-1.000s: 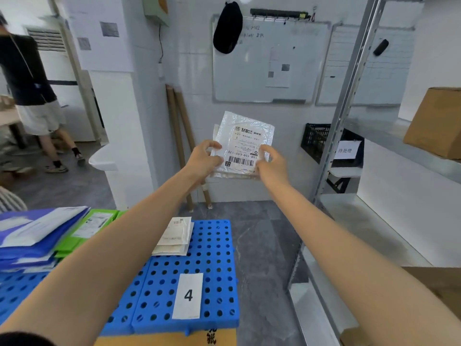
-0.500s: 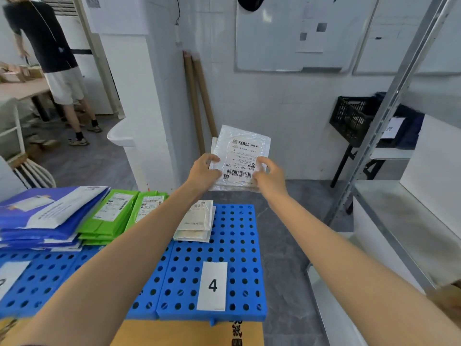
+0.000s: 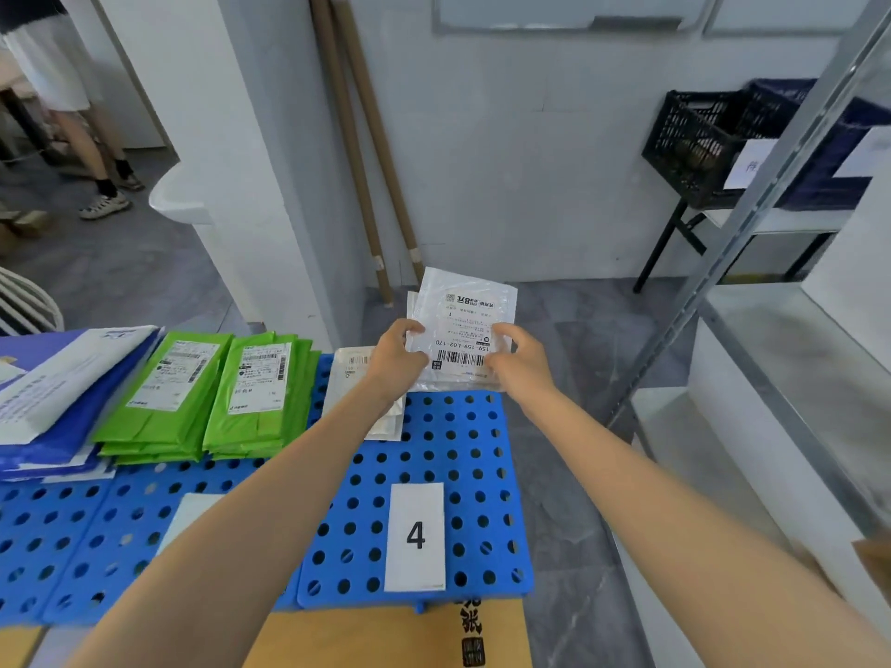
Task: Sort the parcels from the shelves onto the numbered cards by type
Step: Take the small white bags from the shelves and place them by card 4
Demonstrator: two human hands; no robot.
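The clear parcel (image 3: 463,330) is held in the air above the edge beyond card 4 (image 3: 415,536). It is pinched at its lower corners by the left hand (image 3: 395,359) and the right hand (image 3: 518,361), and its long axis points away from the card. The stack of white parcels (image 3: 349,373) lies beyond card 4 and to its left, so the left hand is judged nearer.

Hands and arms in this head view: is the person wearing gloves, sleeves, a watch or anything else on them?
Nothing shows on them. The left hand and right hand are bare: no gloves, rings or tape. The left forearm and right forearm are uncovered down to the picture's edge: no sleeve, watch, wristband, cable or marking in view.
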